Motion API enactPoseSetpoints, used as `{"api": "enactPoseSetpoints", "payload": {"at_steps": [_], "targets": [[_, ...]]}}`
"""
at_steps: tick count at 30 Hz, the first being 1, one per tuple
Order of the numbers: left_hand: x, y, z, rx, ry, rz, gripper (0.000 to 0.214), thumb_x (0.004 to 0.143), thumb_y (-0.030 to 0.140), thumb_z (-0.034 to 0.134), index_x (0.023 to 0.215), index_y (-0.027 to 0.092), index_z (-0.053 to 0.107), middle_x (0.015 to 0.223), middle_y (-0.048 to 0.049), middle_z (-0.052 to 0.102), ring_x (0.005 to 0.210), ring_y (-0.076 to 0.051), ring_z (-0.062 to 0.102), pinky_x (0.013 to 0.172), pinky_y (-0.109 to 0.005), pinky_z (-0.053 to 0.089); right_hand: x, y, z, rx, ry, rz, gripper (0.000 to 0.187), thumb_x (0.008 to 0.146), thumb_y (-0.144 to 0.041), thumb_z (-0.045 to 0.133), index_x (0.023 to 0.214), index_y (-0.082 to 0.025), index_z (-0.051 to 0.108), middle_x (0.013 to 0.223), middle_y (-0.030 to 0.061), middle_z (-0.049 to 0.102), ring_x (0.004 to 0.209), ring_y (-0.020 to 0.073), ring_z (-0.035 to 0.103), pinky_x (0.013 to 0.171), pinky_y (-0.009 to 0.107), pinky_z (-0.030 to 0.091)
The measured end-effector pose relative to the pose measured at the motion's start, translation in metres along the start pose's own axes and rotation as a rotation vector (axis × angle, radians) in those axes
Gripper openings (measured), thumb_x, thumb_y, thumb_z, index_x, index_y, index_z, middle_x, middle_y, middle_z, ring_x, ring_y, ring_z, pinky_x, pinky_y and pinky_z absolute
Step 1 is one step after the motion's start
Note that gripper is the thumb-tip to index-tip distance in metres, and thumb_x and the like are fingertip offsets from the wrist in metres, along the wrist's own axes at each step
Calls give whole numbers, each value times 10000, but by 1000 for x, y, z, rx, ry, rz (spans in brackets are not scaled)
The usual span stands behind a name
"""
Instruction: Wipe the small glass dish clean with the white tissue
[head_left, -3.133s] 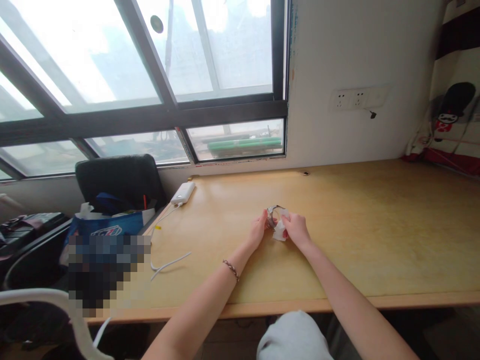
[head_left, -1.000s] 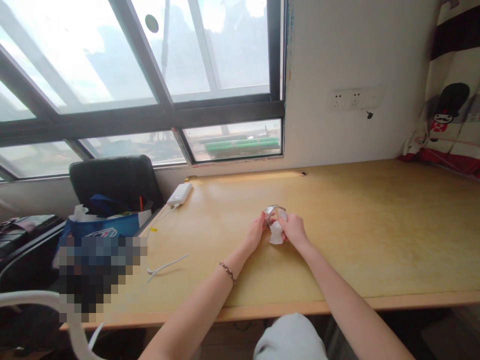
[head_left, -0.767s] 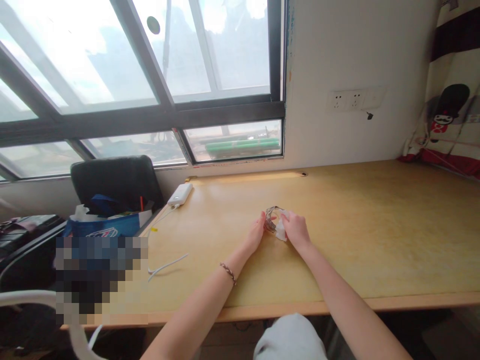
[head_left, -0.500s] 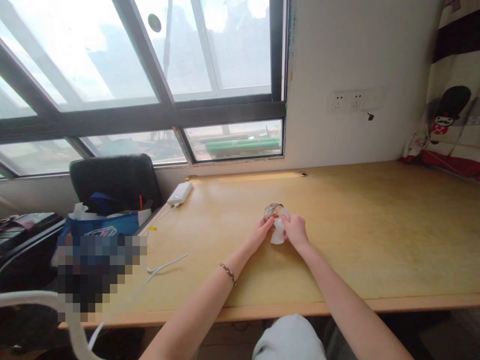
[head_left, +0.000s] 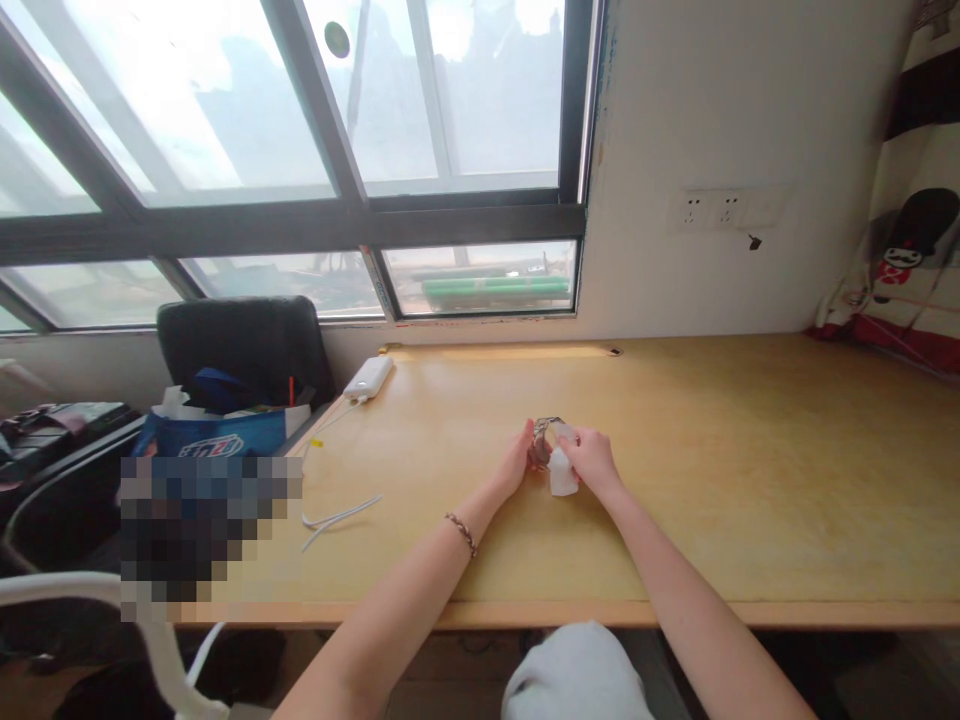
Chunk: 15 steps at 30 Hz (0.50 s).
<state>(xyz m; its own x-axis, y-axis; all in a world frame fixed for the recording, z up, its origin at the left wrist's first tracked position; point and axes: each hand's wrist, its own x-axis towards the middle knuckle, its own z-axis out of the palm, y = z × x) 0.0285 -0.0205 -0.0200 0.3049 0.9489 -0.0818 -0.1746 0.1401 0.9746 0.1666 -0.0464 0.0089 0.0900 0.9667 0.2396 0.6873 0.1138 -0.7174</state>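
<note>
Above the middle of the wooden table, my left hand (head_left: 518, 459) is closed around the left side of a small, round, brown-and-silver openwork object (head_left: 541, 441). Its exact kind is too small to make out. My right hand (head_left: 592, 458) pinches a white tissue (head_left: 562, 474) against the right side of this object. Part of the tissue hangs down below the fingers. Several fingertips of both hands are hidden behind the object and the tissue. A braided bracelet (head_left: 462, 535) circles my left wrist.
The wooden table (head_left: 750, 450) reaches to the window wall. A white power bank (head_left: 369, 378) with a white cable (head_left: 343, 517) lies along its left edge. Left of the table are a black chair (head_left: 244, 345) and a blue bag (head_left: 217, 432). A curtain (head_left: 915, 270) hangs at right.
The round object has turned in my left hand, whose fingers now stand more upright beside it. The tissue has shifted slightly with my right hand. The camera view has moved a little.
</note>
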Motion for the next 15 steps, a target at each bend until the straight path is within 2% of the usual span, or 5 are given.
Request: {"api": "enactPoseSetpoints", "payload": {"at_steps": [3,6,10,12,15], "targets": [[-2,3,3,36,-25,30,657,665,696,325,656,95,591,520,-43,540,406,-74,424,410,-204,297,3,3,0,-99,132,30,285,735,-352,443,596,-153,594,595,69,628,541,132,537,484,198,326],[-7,8,10,125,-94,119,499,646,540,548,838,83,604,634,-52,574,506,-86,468,475,-200,346,5,6,0,-76,156,161,336,751,-355,409,557,-144,584,524,81,606,509,136,531,478,199,329],[-10,12,15,99,-97,176,536,607,410,655,1032,108,526,817,-74,594,664,-128,535,586,-221,409,4,7,3,128,-10,306,420,771,-357,363,426,-163,507,311,21,462,337,108,455,400,189,318],[-10,13,14,58,-63,162,557,629,408,639,1085,123,494,874,-85,593,697,-142,550,591,-227,418,2,7,7,227,-93,306,450,777,-363,345,388,-172,469,274,1,417,275,96,409,357,189,303],[-9,14,10,9,-37,129,565,633,419,630,1099,125,500,906,-95,598,669,-138,558,557,-219,411,1,7,10,315,-138,290,441,772,-367,353,395,-170,470,280,0,433,257,91,398,332,187,303]]}}
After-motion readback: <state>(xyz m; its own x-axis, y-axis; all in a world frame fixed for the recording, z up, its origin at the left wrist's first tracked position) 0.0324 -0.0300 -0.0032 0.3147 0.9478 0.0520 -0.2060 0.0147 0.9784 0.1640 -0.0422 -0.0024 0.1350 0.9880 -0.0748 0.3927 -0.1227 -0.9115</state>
